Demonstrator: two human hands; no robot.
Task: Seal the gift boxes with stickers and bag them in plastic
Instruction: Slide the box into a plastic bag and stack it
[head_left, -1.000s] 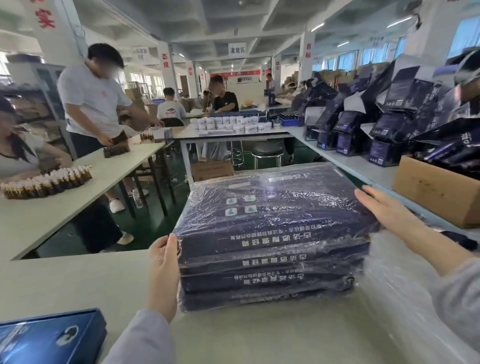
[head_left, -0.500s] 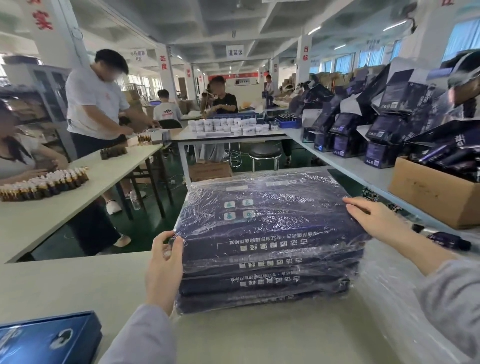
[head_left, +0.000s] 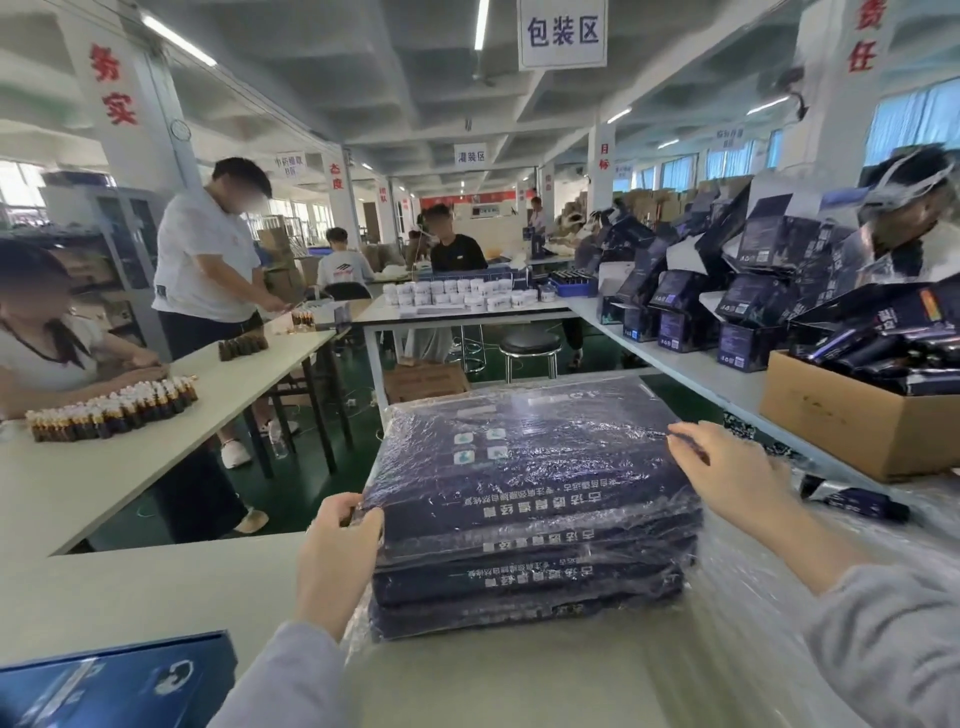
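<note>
Head view: stack of gift boxes (head_left: 530, 499), dark blue, plastic-wrapped, sits on counter (head_left: 130, 587) straight ahead. Left hand (head_left: 337, 551) at stack's near-left corner, fingers (head_left: 344, 508) curled round top box edge, gripping it. Right hand (head_left: 737, 478) on top right edge, fingers (head_left: 687, 442) stretched flat, pressing, not gripping. Loose plastic film (head_left: 753, 629) lies right of stack. Blue box (head_left: 114, 680) at counter's near-left.

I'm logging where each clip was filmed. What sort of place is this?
Most likely a factory packing floor. A hanging sign reads 包装区, packing area; small brown bottles line a long table; a stack of plastic-wrapped gift boxes sits in front.
</note>
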